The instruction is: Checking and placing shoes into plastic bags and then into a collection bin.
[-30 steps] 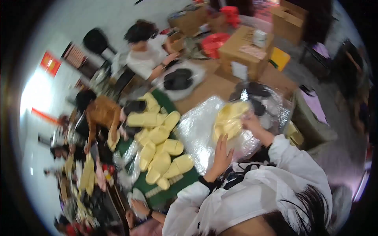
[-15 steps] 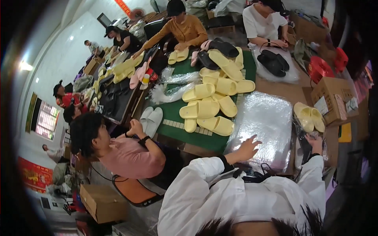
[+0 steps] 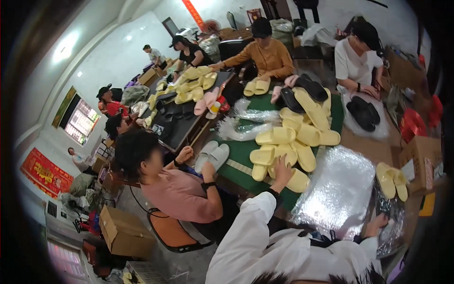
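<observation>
My left hand [image 3: 282,168] reaches forward onto a heap of yellow slippers [image 3: 293,142] lying on the green table mat [image 3: 241,150], fingers spread over one slipper. My right hand [image 3: 379,221] rests low at the right, on the edge of crinkled clear plastic bags [image 3: 338,189] spread in front of me. A pair of yellow slippers [image 3: 392,179] lies just beyond that hand. Both my sleeves are white.
A person in a pink top [image 3: 182,194] sits at my left by a pair of white slippers [image 3: 213,155]. Other workers sit across the table with black slippers [image 3: 363,112]. Cardboard boxes stand on the floor [image 3: 124,232] and at the right [image 3: 419,158].
The view swung left across the room. My left hand moved from the plastic bags forward onto the yellow slipper heap; my right hand stayed near the bag's right edge.
</observation>
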Demonstrator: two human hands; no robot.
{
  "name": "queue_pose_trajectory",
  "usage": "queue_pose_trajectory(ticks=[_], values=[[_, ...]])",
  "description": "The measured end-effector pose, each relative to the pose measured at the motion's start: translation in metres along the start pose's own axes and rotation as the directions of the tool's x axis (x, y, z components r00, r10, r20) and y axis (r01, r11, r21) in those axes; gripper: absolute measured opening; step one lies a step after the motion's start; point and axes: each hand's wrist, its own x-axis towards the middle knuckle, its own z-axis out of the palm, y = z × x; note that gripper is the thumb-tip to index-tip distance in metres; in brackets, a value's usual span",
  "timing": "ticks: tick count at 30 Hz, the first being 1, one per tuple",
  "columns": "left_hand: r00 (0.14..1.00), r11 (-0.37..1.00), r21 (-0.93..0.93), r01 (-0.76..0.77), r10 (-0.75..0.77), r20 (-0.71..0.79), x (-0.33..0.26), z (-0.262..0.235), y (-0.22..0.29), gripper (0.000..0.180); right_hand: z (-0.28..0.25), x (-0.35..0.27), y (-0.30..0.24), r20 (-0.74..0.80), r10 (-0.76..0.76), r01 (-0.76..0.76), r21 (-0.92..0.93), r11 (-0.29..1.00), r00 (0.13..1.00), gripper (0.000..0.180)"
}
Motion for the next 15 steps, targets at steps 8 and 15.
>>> queue_pose_trajectory(ticks=[8, 15], values=[[0.96, 0.955, -0.131, 0.265, -0.274, -0.053, 0.061, -0.03, -0.079, 0.057, 0.034, -0.237, -0.175, 0.856, -0.061, 0.031, 0.052, 0.998, 0.514, 0.042], [0.926, 0.915, -0.141, 0.378, -0.371, 0.074, 0.071, -0.014, -0.073, 0.087, 0.02, -0.258, -0.166, 0.924, 0.098, -0.104, -0.064, 0.993, 0.369, 0.044]])
